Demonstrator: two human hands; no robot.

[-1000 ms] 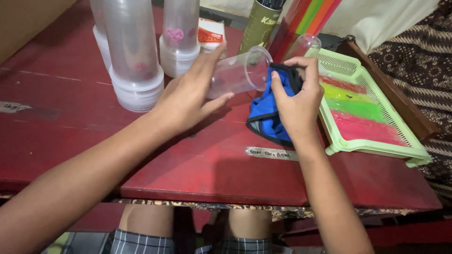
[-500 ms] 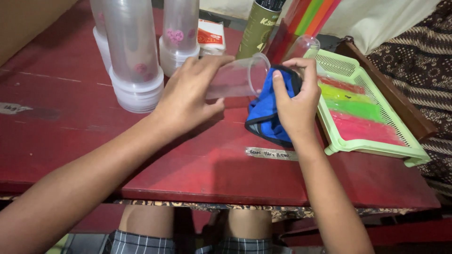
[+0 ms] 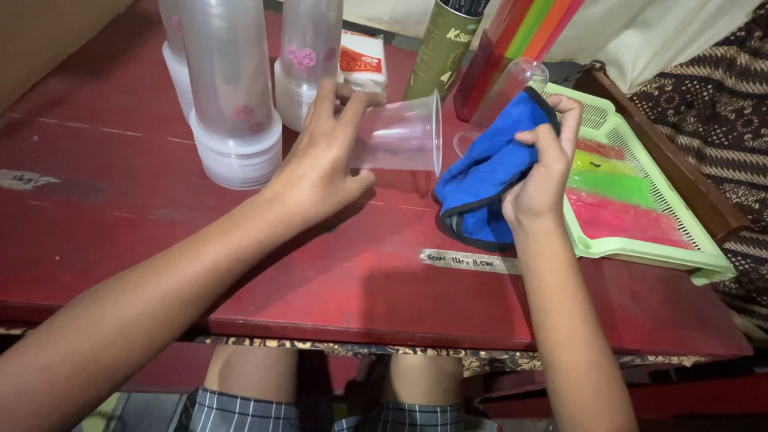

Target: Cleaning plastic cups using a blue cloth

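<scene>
Clear cup (image 3: 400, 136) is gripped sideways by left hand (image 3: 320, 164) over red table (image 3: 160, 240); blue cloth (image 3: 492, 180) is pinched by right hand (image 3: 544, 172), part-hiding a 2nd cup (image 3: 512, 88). Olive can (image 3: 442, 48) cut off; white-red box (image 3: 362, 62) behind.

table (image 3: 120, 216) red, scuffed paint, white label strip (image 3: 468, 261) near the front edge. cup (image 3: 400, 134) clear plastic. cloth (image 3: 488, 180) bright blue, dark edging. tray (image 3: 680, 240) light green, holding red, green and yellow sheets (image 3: 616, 192). cup stacks (image 3: 232, 96) frosted clear with pink dots. can (image 3: 442, 50) olive green. box (image 3: 362, 62) white and red. fabric (image 3: 720, 120) at right brown, pale pattern. shorts (image 3: 240, 412) grey plaid.
</scene>
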